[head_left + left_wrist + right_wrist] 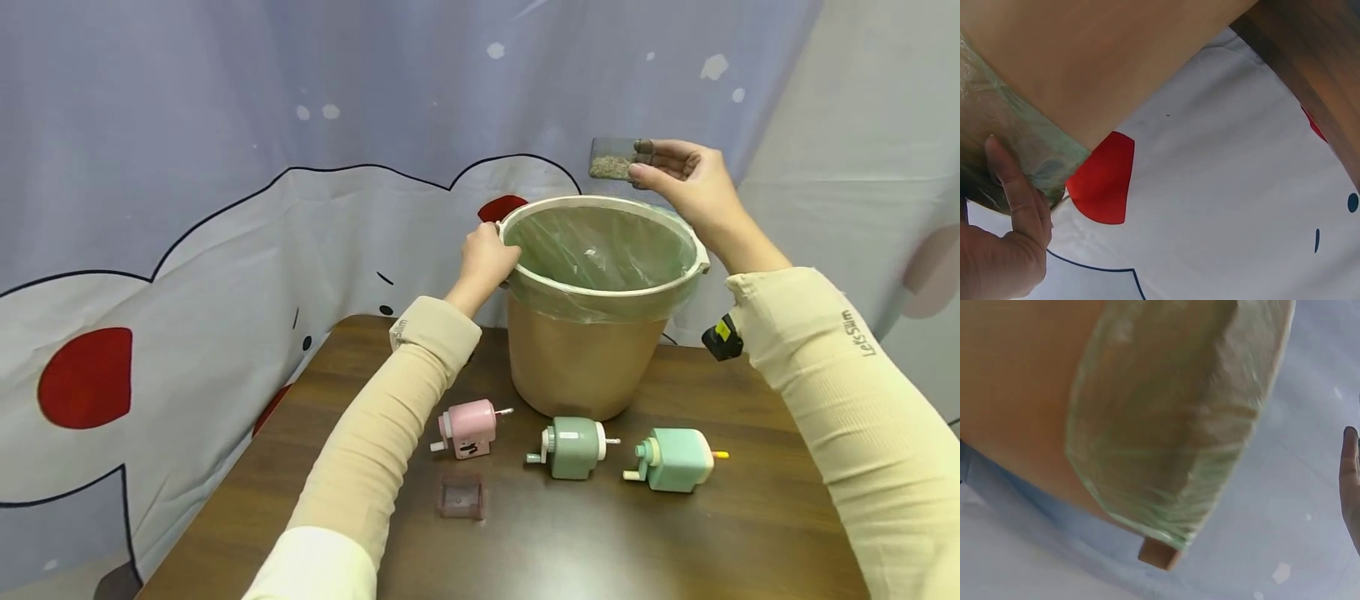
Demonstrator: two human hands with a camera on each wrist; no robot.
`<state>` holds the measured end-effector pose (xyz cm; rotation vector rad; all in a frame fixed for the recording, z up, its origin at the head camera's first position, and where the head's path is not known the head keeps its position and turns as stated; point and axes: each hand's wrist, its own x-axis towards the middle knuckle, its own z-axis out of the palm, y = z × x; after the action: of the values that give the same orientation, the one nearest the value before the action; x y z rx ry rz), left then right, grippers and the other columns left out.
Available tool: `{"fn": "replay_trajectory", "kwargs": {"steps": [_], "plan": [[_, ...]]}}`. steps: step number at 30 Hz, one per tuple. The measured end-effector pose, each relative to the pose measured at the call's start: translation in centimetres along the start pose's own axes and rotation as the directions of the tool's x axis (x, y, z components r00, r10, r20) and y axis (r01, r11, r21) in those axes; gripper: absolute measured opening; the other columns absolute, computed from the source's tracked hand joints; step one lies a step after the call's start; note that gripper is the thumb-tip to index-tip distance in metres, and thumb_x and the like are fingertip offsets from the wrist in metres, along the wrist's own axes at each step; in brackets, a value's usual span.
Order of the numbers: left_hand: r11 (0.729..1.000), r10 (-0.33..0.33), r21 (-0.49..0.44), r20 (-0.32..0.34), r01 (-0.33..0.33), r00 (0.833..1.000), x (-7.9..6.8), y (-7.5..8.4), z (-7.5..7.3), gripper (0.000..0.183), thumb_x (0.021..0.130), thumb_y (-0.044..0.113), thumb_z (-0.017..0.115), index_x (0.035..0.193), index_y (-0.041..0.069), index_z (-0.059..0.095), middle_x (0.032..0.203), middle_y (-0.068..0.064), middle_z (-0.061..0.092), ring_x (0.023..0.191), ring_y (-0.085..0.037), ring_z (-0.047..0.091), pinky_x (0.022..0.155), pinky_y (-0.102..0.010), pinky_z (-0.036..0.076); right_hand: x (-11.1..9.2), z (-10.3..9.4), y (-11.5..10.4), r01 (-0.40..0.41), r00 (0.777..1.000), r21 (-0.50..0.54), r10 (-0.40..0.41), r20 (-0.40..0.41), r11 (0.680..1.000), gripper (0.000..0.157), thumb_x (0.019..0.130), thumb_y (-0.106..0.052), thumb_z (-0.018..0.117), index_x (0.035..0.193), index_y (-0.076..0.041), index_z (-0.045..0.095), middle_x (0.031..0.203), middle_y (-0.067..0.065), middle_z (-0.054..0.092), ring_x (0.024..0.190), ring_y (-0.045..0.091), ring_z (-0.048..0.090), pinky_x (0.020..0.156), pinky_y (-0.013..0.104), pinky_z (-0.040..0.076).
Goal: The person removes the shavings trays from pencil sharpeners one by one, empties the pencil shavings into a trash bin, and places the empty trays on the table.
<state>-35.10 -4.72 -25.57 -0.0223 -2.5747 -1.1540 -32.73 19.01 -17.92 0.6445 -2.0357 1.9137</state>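
In the head view my right hand (pixel 693 187) pinches a small clear shavings drawer (pixel 611 158) between thumb and fingers. Pale pencil shavings lie along its bottom, and it is held above the far right rim of a tan trash bin (pixel 581 367). My left hand (pixel 486 260) grips the bin's rim at the left, its fingers over the edge and the green plastic liner (pixel 577 310). The left wrist view shows that hand (pixel 1013 240) against the liner and bin wall. Only a finger of my right hand (pixel 1350 487) shows at the right wrist view's edge; the drawer is out of it.
Three crank pencil sharpeners stand before the bin: pink (pixel 471 427), dark green (pixel 576 448) and mint (pixel 675 460), each with a pencil in it. A pinkish clear drawer (pixel 461 498) lies near the pink one. A patterned curtain (pixel 225 242) hangs behind the wooden table (pixel 600 550).
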Motion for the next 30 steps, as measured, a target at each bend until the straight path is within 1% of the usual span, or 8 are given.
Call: {"fn": "replay_trajectory", "kwargs": {"steps": [4,7,9,15,19,24,27,30], "plan": [[0.999,0.003,-0.040,-0.003,-0.003,1.000,0.1,0.3,0.2,0.023,0.081,0.007,0.055,0.100,-0.004,0.063,0.099,-0.020,0.067,0.080,-0.033,0.067,0.040,-0.026,0.049,1.1,-0.8,-0.6,0.019,1.000,0.051,-0.017,-0.023,0.999,0.040,0.080,-0.003,0.070,0.115,0.009,0.055,0.085,-0.006,0.070,0.077,0.003,0.067,0.071,0.012,0.052],[0.999,0.008,-0.049,-0.007,-0.009,1.000,0.2,0.5,0.3,0.022,0.081,0.005,0.054,0.099,-0.004,0.063,0.098,-0.020,0.068,0.078,-0.032,0.068,0.039,-0.025,0.049,1.8,-1.2,-1.2,0.039,0.998,0.101,-0.035,-0.045,0.994,0.042,0.081,0.001,0.068,0.119,0.010,0.053,0.084,-0.005,0.070,0.075,0.004,0.067,0.069,0.013,0.052],[0.999,0.006,-0.052,-0.011,-0.006,1.000,0.2,0.4,0.3,0.023,0.081,0.005,0.054,0.100,-0.005,0.063,0.099,-0.020,0.068,0.078,-0.033,0.068,0.039,-0.025,0.049,2.1,-1.3,-1.5,0.043,0.998,0.116,-0.037,-0.051,0.992,0.040,0.080,0.002,0.068,0.117,0.007,0.053,0.084,-0.004,0.069,0.074,0.006,0.067,0.069,0.014,0.053],[0.999,-0.004,-0.050,-0.018,0.004,1.000,0.1,-0.3,0.3,0.024,0.081,0.005,0.055,0.101,-0.005,0.063,0.098,-0.021,0.067,0.078,-0.033,0.067,0.040,-0.025,0.049,2.1,-1.6,-1.4,0.023,1.000,0.094,-0.023,-0.009,0.995,0.034,0.079,0.001,0.070,0.107,-0.007,0.051,0.088,-0.002,0.066,0.077,0.006,0.066,0.071,0.013,0.052],[1.000,-0.015,-0.025,-0.016,0.014,1.000,0.2,-0.2,0.6,0.023,0.081,0.008,0.055,0.100,-0.004,0.061,0.099,-0.020,0.067,0.084,-0.033,0.067,0.043,-0.024,0.050,2.0,-2.2,-1.0,0.039,0.999,0.115,-0.041,0.015,0.993,0.032,0.080,0.001,0.069,0.106,-0.007,0.054,0.088,0.000,0.067,0.077,0.008,0.066,0.073,0.014,0.052],[0.999,-0.017,-0.028,-0.021,0.016,1.000,0.3,0.0,0.8,0.026,0.082,0.009,0.055,0.103,-0.004,0.061,0.100,-0.020,0.067,0.087,-0.033,0.067,0.046,-0.025,0.051,2.1,-2.7,-0.5,0.061,0.996,0.148,-0.069,0.048,0.987,0.024,0.082,0.000,0.068,0.104,-0.005,0.059,0.088,0.000,0.070,0.078,0.008,0.067,0.073,0.016,0.053],[0.999,-0.017,-0.041,-0.029,0.015,0.999,0.4,-0.1,0.8,0.027,0.082,0.009,0.055,0.104,-0.005,0.061,0.101,-0.020,0.067,0.088,-0.033,0.067,0.047,-0.026,0.052,2.2,-2.6,-0.3,0.064,0.996,0.145,-0.074,0.059,0.987,0.023,0.083,-0.001,0.068,0.105,-0.005,0.061,0.088,0.000,0.070,0.077,0.008,0.068,0.072,0.017,0.054],[1.000,-0.008,-0.027,-0.035,0.007,0.999,0.5,-0.2,0.7,0.028,0.082,0.009,0.056,0.105,-0.005,0.062,0.101,-0.019,0.067,0.089,-0.033,0.067,0.052,-0.027,0.053,2.3,-2.4,-0.1,0.061,0.996,0.119,-0.069,0.059,0.991,0.023,0.084,-0.002,0.067,0.106,-0.005,0.060,0.087,-0.001,0.070,0.076,0.008,0.068,0.071,0.017,0.054]]}}
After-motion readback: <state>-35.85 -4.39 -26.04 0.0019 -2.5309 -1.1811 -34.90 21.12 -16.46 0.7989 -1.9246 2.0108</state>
